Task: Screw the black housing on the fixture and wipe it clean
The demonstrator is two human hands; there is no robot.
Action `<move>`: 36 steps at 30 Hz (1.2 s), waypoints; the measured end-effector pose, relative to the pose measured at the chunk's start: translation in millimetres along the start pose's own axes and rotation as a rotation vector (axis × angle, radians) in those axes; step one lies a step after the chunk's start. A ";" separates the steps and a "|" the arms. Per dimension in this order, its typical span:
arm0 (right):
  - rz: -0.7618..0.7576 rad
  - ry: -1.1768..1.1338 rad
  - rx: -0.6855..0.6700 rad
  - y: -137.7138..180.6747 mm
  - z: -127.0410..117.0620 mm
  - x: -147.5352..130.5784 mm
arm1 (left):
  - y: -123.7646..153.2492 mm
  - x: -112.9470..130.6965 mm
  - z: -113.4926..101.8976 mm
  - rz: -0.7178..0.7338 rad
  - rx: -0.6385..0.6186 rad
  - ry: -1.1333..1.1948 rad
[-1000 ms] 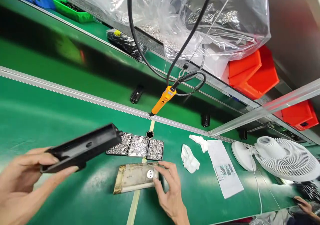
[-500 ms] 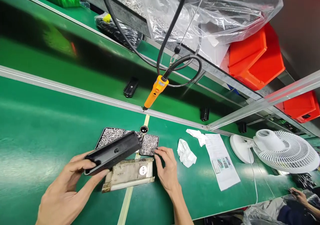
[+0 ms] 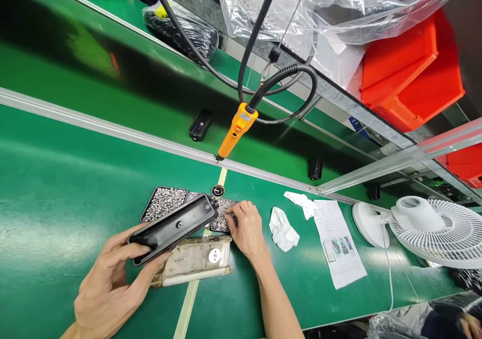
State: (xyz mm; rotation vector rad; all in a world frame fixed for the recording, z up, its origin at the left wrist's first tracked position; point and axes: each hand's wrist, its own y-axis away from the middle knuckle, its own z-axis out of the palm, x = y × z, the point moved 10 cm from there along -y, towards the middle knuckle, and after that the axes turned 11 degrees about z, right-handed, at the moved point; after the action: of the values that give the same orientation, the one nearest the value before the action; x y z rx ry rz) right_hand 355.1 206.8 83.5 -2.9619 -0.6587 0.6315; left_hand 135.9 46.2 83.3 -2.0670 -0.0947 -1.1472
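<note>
I see a long black plastic case (image 3: 173,225) held up just over a worn tan block (image 3: 196,261) on the green table (image 3: 56,178). My left hand (image 3: 109,289) grips the case by its near end, thumb on top. My right hand (image 3: 246,228) has its fingertips pinched down in a small tray of shiny little metal bits (image 3: 223,218); I cannot tell if it holds any. Another tray of bits (image 3: 162,203) sits beside it. An orange screwdriver (image 3: 235,130) hangs above. A white rag (image 3: 282,231), a paper sheet (image 3: 337,243) and a white fan (image 3: 433,228) lie off to the right.
</note>
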 end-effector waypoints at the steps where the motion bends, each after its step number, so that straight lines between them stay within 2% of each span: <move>1: -0.015 0.008 -0.003 -0.7 0.2 -1.4 | -0.5 1.5 -1.5 0.022 0.027 0.055; 6: -0.054 -0.023 0.027 1.4 -5.0 -3.4 | 0.0 2.8 -6.5 0.052 0.111 0.180; 13: -0.013 -0.179 0.133 16.7 -22.6 4.7 | 0.7 3.1 -11.0 0.106 0.167 0.139; 16: -0.054 -0.222 0.137 29.4 -35.8 -8.9 | -2.8 3.0 -12.1 0.142 0.184 0.145; 19: -0.170 -0.252 0.062 49.2 -44.7 -34.4 | -4.8 2.4 -12.7 0.152 0.195 0.138; 23: -0.342 -0.144 0.007 76.7 -48.0 -59.4 | -4.4 1.4 -12.9 0.124 0.210 0.129; 25: -0.395 -0.057 -0.001 85.1 -46.9 -63.2 | -4.1 0.8 -11.8 0.111 0.207 0.143; 30: -0.509 0.129 -0.046 94.9 -41.5 -68.2 | -4.0 3.1 -12.9 0.182 0.214 0.168; 33: -0.468 0.065 -0.070 91.4 -42.0 -66.3 | -3.4 3.5 -15.0 0.226 0.225 0.167; 36: -0.319 -0.116 -0.057 84.0 -45.1 -56.3 | -3.1 2.4 -15.7 0.237 0.227 0.168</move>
State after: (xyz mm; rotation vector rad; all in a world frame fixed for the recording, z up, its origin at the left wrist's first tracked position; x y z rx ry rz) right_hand 359.9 109.2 135.6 -2.7915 -1.1458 0.7680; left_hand 125.2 37.6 91.8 -1.7253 0.0950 -1.1038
